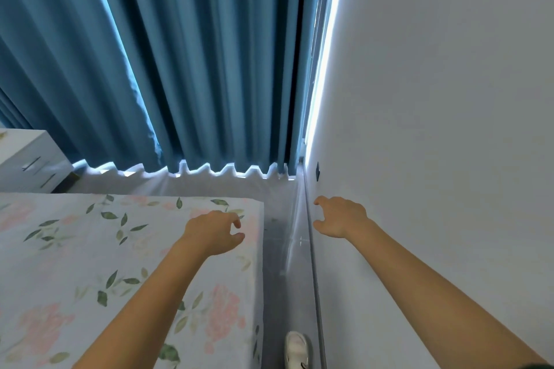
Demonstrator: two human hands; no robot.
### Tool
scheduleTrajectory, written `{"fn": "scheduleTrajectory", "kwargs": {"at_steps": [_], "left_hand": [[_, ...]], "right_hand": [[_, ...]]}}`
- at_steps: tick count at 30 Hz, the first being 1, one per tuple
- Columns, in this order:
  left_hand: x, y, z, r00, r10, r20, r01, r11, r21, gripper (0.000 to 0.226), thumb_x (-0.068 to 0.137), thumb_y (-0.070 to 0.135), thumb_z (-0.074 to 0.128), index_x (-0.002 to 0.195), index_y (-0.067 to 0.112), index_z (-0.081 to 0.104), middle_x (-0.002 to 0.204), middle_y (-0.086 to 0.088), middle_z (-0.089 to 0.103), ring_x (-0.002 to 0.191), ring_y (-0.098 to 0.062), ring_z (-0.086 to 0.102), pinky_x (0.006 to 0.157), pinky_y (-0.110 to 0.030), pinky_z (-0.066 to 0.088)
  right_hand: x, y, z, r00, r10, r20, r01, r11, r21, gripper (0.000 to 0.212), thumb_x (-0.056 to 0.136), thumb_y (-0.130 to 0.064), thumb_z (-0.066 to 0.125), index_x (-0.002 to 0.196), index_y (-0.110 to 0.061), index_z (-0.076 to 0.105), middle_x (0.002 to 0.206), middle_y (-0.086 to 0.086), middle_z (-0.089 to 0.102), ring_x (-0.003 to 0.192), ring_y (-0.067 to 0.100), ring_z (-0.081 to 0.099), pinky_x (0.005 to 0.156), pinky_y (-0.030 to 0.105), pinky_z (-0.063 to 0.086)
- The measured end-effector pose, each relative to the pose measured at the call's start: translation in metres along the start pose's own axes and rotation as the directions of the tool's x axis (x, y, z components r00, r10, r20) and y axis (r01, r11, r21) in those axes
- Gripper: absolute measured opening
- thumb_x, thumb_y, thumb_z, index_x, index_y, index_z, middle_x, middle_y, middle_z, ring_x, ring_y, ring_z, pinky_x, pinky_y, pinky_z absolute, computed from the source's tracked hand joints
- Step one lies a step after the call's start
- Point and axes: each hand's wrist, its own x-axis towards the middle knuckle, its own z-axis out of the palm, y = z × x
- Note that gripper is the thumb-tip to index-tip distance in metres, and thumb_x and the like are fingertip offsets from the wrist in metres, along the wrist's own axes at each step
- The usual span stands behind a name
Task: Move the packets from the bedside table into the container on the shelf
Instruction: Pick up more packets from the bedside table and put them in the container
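Both my bare forearms reach forward, nearest of all. Far ahead hang pleated blue curtains [209, 69]; the floral-sheeted bed [90, 249] lies left. A white drawered desk [27, 159] sits far left, closer to my left hand [212, 232]. Left hand and right hand [340, 216] are loosely curled, holding nothing. No packets visible.

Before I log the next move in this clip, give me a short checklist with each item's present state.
1. Left hand free to pick: ok, fingers loosely curled, holding nothing.
2. Right hand free: ok, holds nothing.
3. Bedside table in view: ok, a white drawer unit at far left beyond the bed.
4. Packets located: cannot tell, none visible.
5. Container and shelf located: cannot tell, neither in view.
6. Walkway between bed and wall: ok, bare floor ahead of the shoe.
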Motion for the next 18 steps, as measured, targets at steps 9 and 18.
{"fn": "scheduleTrajectory", "kwargs": {"at_steps": [9, 18], "left_hand": [[0.231, -0.012, -0.067, 0.999, -0.045, -0.017, 0.043, 0.994, -0.102, 0.043, 0.081, 0.047, 0.049, 0.122, 0.037, 0.055, 0.126, 0.015, 0.052, 0.123, -0.016, 0.046, 0.091, -0.033, 0.037], [0.409, -0.014, -0.158, 0.998, -0.067, -0.01, 0.066, 0.991, -0.119, 0.041, 0.092, 0.041, 0.048, 0.132, 0.032, 0.05, 0.137, 0.005, 0.05, 0.128, -0.016, 0.046, 0.105, -0.039, 0.031]], "right_hand": [[0.243, 0.044, -0.078, 1.0, -0.03, -0.005, 0.03, 0.998, -0.047, 0.055, 0.091, -0.042, 0.047, 0.144, -0.034, 0.034, 0.139, 0.0, 0.048, 0.121, 0.023, 0.053, 0.091, 0.033, 0.045], [0.408, 0.064, -0.141, 0.999, -0.021, 0.029, 0.022, 0.999, -0.047, 0.05, 0.091, -0.039, 0.047, 0.139, -0.032, 0.039, 0.13, -0.001, 0.052, 0.114, 0.021, 0.056, 0.085, 0.031, 0.045]]}}
